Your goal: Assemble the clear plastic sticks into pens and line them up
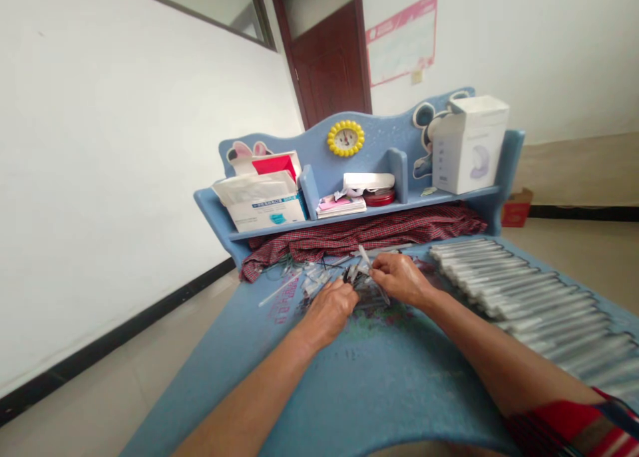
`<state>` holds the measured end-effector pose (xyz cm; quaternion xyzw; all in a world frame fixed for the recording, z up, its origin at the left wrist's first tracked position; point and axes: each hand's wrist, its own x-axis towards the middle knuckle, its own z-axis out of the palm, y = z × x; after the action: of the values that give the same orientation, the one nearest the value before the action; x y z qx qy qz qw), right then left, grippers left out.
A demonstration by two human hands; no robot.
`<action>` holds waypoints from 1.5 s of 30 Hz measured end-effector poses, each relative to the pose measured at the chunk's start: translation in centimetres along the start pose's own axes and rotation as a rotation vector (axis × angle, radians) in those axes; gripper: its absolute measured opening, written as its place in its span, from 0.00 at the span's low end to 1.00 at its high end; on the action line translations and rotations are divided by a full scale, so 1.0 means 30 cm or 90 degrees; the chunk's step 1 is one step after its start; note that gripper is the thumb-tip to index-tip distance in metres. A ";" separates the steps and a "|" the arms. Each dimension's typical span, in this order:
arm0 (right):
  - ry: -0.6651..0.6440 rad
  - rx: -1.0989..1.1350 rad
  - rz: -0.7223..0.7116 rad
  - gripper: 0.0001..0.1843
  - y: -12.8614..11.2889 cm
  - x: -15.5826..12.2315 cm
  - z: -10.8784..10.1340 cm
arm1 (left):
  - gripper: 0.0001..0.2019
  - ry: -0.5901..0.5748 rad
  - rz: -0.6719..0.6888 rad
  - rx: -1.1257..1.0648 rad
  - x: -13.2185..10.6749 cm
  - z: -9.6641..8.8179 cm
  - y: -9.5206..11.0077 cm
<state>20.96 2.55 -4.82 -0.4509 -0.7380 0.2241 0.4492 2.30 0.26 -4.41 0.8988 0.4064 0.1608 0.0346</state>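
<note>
My right hand (402, 279) is closed in a pinch on a slim clear pen (364, 255), which tilts with its upper end above the fingers. Close beside it, my left hand (333, 308) reaches into a pile of small clear and black pen parts (313, 279); its fingers are bent together near black pieces, and what they hold is hidden. Beyond my right forearm lie stacked rows of clear pens (479, 271) with dark ends, blurred toward the near side.
The blue desk (379, 384) has a raised shelf (359, 212) behind the pile. On it stand a mask box (267, 207), a stack of papers (342, 206), a red round tin (379, 197) and a tall white box (472, 144). A checked cloth (349, 234) lies under the shelf.
</note>
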 end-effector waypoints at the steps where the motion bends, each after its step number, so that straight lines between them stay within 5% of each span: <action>1: -0.003 0.008 0.001 0.08 0.003 -0.001 0.003 | 0.11 0.030 -0.012 -0.050 -0.003 -0.004 0.000; 8: -0.121 0.068 0.021 0.07 -0.057 -0.031 0.021 | 0.09 0.284 -0.388 -0.683 -0.015 -0.068 -0.028; 13: -0.224 0.097 0.002 0.06 -0.121 -0.070 0.058 | 0.11 0.336 -0.431 -0.908 -0.028 -0.100 -0.049; 33: -0.204 0.073 -0.006 0.07 -0.112 -0.090 0.117 | 0.10 0.346 -0.388 -0.901 -0.026 -0.079 0.002; 45: -0.190 0.066 0.014 0.07 -0.126 -0.093 0.117 | 0.11 0.330 -0.363 -0.710 -0.025 -0.095 0.005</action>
<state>16.71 -1.48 -5.06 -0.3966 -0.7790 0.3316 0.3548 1.04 -0.59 -1.87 0.5363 0.4790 0.5412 0.4359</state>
